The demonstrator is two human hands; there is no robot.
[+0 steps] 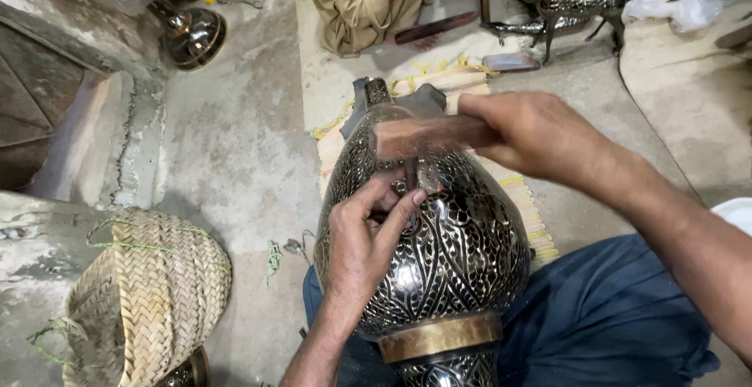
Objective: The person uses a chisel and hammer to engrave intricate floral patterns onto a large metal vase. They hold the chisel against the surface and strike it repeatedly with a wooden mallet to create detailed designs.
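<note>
The big patterned metal vase point(439, 254) lies on the person's lap. The left hand point(364, 238) pinches a thin chisel point(410, 177) on top of the vase. The right hand point(540, 132) grips a wooden mallet point(427, 135) just above it. Keep the chisel steady and tap gently.

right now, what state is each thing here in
engraved metal vase: lying across the lap
chisel: tip on the vase, pinched by left hand fingers
wooden mallet: gripped in right hand, above the chisel
woven basket: tipped on its side
</note>
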